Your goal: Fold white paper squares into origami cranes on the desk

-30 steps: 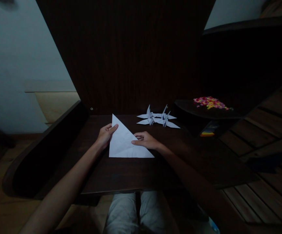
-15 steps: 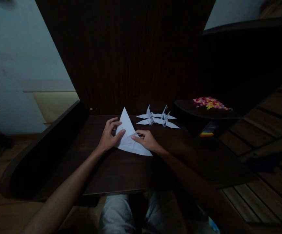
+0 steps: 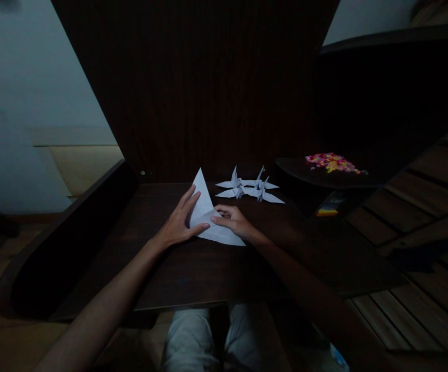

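White paper, folded into a bent triangle (image 3: 207, 206), is pinched at its right edge by the right hand (image 3: 234, 222); the left hand (image 3: 179, 222) spreads wide over its left side. One sharp corner points away from the person, the long axis slanting to the near-right corner. Beneath is the dark brown wooden desk (image 3: 185, 279); beyond, to the right, stand white folded-paper cranes (image 3: 249, 191).
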`<act>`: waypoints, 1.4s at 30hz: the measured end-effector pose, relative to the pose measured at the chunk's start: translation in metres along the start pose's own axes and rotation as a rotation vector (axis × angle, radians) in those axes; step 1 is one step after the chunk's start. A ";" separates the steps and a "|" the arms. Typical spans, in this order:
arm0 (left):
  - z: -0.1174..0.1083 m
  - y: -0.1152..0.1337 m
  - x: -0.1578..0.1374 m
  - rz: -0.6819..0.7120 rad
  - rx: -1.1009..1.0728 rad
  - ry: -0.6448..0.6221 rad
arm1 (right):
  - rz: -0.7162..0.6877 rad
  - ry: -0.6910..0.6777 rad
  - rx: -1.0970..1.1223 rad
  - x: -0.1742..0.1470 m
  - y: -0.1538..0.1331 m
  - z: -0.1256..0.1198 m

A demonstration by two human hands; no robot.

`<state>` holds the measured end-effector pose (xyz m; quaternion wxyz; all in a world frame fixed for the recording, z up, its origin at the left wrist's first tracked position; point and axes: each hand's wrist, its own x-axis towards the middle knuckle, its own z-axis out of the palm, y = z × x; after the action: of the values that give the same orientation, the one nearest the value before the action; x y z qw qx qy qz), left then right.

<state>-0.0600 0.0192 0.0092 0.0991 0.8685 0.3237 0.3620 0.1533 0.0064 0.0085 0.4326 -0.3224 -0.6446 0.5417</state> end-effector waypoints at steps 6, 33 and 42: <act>-0.001 0.003 -0.001 -0.004 0.035 -0.105 | 0.072 -0.132 0.098 -0.001 0.001 0.000; 0.002 0.003 0.000 -0.157 -0.126 -0.256 | 0.101 -0.141 -0.122 0.003 0.001 -0.007; 0.004 0.007 0.001 -0.336 -0.368 -0.173 | -0.100 0.211 -0.225 0.003 0.004 -0.002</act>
<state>-0.0534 0.0150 0.0097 0.3414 0.7975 0.3826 0.3178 0.1531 0.0108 0.0051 0.4855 -0.3913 -0.6675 0.4070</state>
